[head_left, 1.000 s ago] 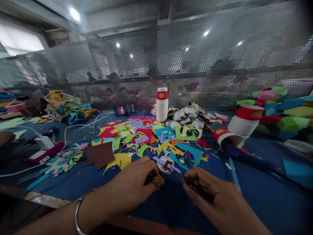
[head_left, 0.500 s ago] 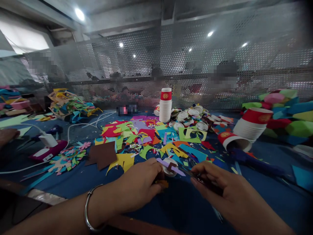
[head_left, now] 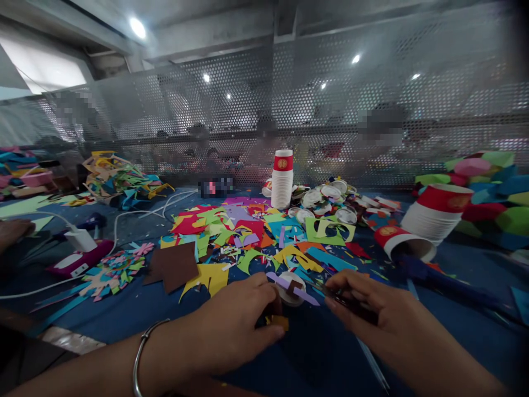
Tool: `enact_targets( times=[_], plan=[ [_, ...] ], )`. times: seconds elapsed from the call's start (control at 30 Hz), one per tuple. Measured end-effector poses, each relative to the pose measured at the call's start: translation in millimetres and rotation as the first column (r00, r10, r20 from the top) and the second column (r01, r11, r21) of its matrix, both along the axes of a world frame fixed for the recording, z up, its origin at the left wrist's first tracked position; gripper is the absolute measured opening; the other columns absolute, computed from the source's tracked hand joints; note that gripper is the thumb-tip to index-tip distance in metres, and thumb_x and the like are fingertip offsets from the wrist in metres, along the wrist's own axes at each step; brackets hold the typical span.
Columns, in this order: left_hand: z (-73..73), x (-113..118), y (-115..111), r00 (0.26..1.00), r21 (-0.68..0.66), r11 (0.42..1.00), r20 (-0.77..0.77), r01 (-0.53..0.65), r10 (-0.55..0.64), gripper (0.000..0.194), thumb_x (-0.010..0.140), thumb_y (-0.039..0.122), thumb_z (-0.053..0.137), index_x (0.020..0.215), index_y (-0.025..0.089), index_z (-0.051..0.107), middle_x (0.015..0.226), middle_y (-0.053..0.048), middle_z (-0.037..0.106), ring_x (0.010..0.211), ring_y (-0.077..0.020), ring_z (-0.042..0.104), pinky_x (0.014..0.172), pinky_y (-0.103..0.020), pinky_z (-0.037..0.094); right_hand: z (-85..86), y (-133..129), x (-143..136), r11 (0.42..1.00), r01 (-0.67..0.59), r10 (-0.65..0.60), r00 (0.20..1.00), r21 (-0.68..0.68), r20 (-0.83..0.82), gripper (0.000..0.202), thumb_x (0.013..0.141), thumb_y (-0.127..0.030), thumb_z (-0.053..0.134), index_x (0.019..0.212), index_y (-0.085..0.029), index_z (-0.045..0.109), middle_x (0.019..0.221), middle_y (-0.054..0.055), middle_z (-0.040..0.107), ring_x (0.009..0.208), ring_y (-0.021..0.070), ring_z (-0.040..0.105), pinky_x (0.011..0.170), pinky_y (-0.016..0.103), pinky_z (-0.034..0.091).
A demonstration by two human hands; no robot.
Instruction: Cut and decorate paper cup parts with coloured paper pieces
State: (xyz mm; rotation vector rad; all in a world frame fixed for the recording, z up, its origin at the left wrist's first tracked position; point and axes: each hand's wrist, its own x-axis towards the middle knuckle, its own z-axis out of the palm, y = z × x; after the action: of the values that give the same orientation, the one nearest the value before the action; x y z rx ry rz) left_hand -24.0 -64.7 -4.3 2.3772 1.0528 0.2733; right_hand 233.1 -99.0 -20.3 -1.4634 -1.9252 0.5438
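currently, left hand [head_left: 243, 314]: fingers clamped on a yellow-orange piece [head_left: 279, 322], held low over the bench [head_left: 322, 358]; a silver bangle [head_left: 139, 355] is worn on the wrist.
right hand [head_left: 372, 309]: fingers wrapped around a dark-handled tool [head_left: 357, 307]; its thin end is pointed toward the white disc, contact not discernible.
white disc [head_left: 286, 298]: positioned between the two hands, on the near side of the scraps; crossed by a lilac strip [head_left: 309, 298], with a brown square [head_left: 295, 286] at the strip's middle. the strip's far end is seen just beside the left fingers; whether it is touched cannot be told.
clear stick [head_left: 373, 361]: partly covered by the right hand.
paper scraps [head_left: 250, 231]: spread in many colours beyond the hands; brown paper [head_left: 179, 266] and yellow paper [head_left: 212, 277] are seen at the left, a green sheet [head_left: 314, 231] with rounded cut-outs at the right.
cups: one stack [head_left: 281, 187] stood upright behind the scraps; a second stack [head_left: 432, 218] tilted at the right; a single cup [head_left: 386, 237] laid on its side before it.
disc pile [head_left: 326, 198]: heaped beside the upright stack.
power strip [head_left: 85, 260]: magenta, placed at the left, with a white plug [head_left: 80, 240] fitted; fringed paper [head_left: 113, 270] laid near.
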Motion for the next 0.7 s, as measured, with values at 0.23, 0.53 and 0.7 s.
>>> enact_targets(
  times=[0.23, 0.53, 0.7],
  plan=[
    [0.0, 0.3, 3.1, 1.000, -0.058, 0.998, -0.017, 0.003, -0.004, 0.017, 0.085, 0.029, 0.070, 0.099, 0.022, 0.063, 0.106, -0.003, 0.062, 0.088, -0.0191, 0.059, 0.074, -0.033, 0.044, 10.5, 17.5, 6.6, 0.995, -0.065, 0.066, 0.998, -0.078, 0.012, 0.017, 0.095, -0.036, 0.054, 0.097, -0.024, 0.065, 0.090, 0.003, 0.074, 0.081, 0.0211, 0.071, 0.071, 0.032, 0.055],
    [16.3, -3.6, 8.6, 0.999, -0.033, 0.999, -0.023, -0.031, 0.031, 0.018, 0.087, 0.036, 0.070, 0.101, 0.026, 0.065, 0.102, 0.000, 0.066, 0.083, -0.0166, 0.060, 0.070, -0.029, 0.042, 4.8, 51.5, 16.2, 0.996, -0.009, 0.018, 0.995, -0.093, 0.103, 0.016, 0.094, -0.037, 0.054, 0.093, -0.023, 0.062, 0.079, 0.001, 0.072, 0.071, 0.0196, 0.069, 0.064, 0.029, 0.051],
    [30.7, -23.4, 67.9, 0.987, 0.228, 0.967, -0.086, -0.116, 0.139, 0.036, 0.098, 0.045, 0.050, 0.074, 0.021, 0.060, 0.075, -0.001, 0.063, 0.067, -0.0147, 0.054, 0.061, -0.028, 0.036, -10.1, 57.3, 23.1, 0.996, -0.012, 0.023, 0.993, -0.090, 0.116, 0.017, 0.096, -0.037, 0.052, 0.093, -0.023, 0.062, 0.079, 0.001, 0.072, 0.070, 0.0189, 0.069, 0.064, 0.029, 0.053]
  ],
)
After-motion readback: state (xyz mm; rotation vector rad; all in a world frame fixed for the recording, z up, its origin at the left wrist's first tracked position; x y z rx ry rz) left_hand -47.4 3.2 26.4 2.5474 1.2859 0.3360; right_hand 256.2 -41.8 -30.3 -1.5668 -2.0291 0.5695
